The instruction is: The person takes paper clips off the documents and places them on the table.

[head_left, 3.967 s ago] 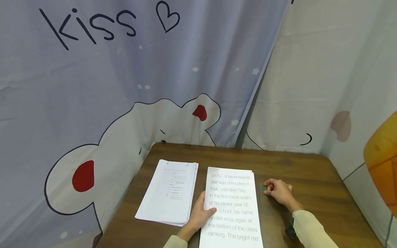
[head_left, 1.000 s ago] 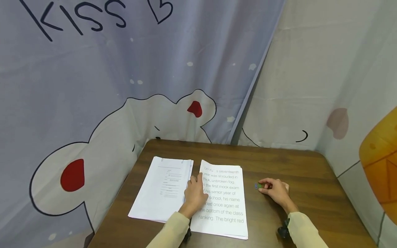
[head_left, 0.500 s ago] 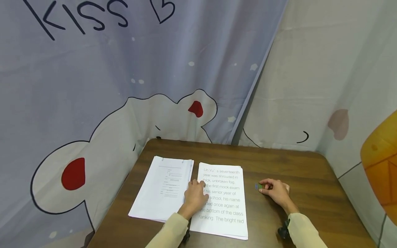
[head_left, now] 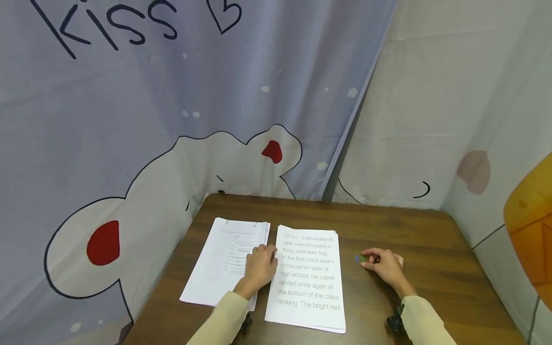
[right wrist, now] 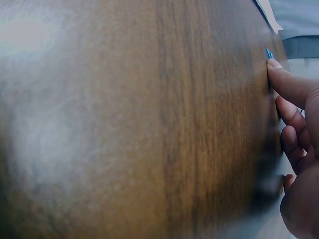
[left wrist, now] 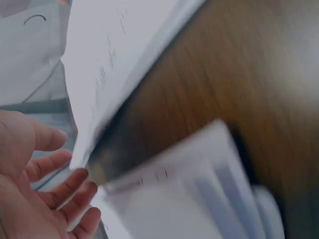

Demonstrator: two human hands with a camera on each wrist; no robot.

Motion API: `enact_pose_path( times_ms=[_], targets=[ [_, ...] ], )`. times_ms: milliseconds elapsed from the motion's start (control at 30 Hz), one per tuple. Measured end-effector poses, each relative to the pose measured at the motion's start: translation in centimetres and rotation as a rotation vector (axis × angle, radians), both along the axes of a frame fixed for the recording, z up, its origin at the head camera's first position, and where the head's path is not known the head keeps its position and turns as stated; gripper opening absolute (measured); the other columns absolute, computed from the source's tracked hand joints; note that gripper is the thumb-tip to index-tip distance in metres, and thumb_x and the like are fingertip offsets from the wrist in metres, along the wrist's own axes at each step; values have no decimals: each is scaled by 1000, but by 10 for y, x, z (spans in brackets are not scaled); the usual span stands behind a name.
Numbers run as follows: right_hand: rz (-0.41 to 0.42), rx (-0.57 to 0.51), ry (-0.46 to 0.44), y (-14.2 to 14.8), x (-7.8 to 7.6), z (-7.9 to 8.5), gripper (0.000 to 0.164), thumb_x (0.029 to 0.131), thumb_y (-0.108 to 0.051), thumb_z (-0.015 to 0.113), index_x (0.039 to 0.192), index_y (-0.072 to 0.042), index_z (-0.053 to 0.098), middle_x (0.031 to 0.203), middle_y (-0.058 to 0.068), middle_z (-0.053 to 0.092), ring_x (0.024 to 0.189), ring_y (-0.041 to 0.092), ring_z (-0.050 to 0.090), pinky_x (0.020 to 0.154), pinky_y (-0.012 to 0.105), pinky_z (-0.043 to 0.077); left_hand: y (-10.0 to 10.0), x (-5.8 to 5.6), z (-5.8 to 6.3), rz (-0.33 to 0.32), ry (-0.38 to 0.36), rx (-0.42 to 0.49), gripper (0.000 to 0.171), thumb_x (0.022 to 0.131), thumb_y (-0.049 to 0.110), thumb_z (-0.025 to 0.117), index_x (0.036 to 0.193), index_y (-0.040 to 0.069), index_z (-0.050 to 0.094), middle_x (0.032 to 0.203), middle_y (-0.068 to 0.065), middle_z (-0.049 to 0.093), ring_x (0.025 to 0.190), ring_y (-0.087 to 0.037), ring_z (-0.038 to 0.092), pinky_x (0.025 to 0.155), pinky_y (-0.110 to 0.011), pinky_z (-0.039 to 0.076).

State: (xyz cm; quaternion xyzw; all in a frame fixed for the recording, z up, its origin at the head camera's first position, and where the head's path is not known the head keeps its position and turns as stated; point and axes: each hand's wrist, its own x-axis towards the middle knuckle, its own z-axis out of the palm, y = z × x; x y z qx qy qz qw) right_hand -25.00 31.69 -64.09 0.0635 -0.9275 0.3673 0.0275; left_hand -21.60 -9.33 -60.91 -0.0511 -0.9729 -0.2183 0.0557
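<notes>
My left hand [head_left: 260, 266] is over the right edge of a clipped paper stack [head_left: 211, 268], its fingers loosely bent and holding nothing. In the left wrist view those fingers [left wrist: 67, 191] hang by the gap between two stacks. To the right lies a second stack in large print [head_left: 308, 282], with a fairly straight left edge. Farther right, my right hand [head_left: 385, 268] rests on the table, thumb and forefinger pinching what looks like a small green paper clip [head_left: 362, 258]. A blue paper clip [head_left: 357, 258] lies just left of it; a blue tip [right wrist: 269, 53] shows by the thumb.
Both stacks lie on a brown wooden table [head_left: 435, 249]. Thin metal clips [head_left: 254, 224] sit on the left stack's top edge. Printed curtains [head_left: 276, 72] hang behind and beside the table.
My left hand gripped the large-print stack earlier, then rested on its left edge; now it has moved left, off it. That stack lies flat, farther from me. The right hand stays by the clips.
</notes>
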Motion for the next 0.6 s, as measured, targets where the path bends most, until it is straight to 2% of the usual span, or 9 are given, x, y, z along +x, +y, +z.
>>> enact_pose_path(
  times_ms=[133, 267, 433, 600],
  targets=[
    [4, -5, 7, 0, 0, 0, 25, 84, -21, 90, 107, -15, 81, 75, -7, 65, 69, 4, 53, 105, 66, 20, -14, -4, -1, -6, -7, -10, 29, 98, 16, 71, 126, 11, 72, 114, -15, 70, 103, -33, 63, 84, -53, 48],
    [-2, -21, 21, 1, -1, 1, 24, 84, -19, 90, 106, -14, 81, 74, -6, 65, 68, 5, 53, 106, 66, 19, -26, -8, -5, 17, 17, -1, 31, 96, 14, 72, 127, 10, 71, 116, -17, 69, 105, -37, 63, 83, -55, 47],
    [12, -30, 19, -2, 1, 0, 24, 84, -18, 90, 106, -13, 81, 74, -7, 65, 70, 5, 54, 105, 66, 19, -50, -8, -15, 92, 70, 22, 32, 91, 11, 74, 123, 7, 71, 114, -21, 69, 104, -41, 63, 81, -59, 47],
    [7, -26, 20, -2, 1, 0, 24, 83, -18, 90, 105, -13, 81, 73, -7, 65, 68, 4, 54, 103, 64, 20, -70, -10, -15, 156, 21, 54, 34, 91, 11, 72, 124, 5, 70, 118, -25, 68, 107, -45, 62, 83, -63, 46]
  ],
)
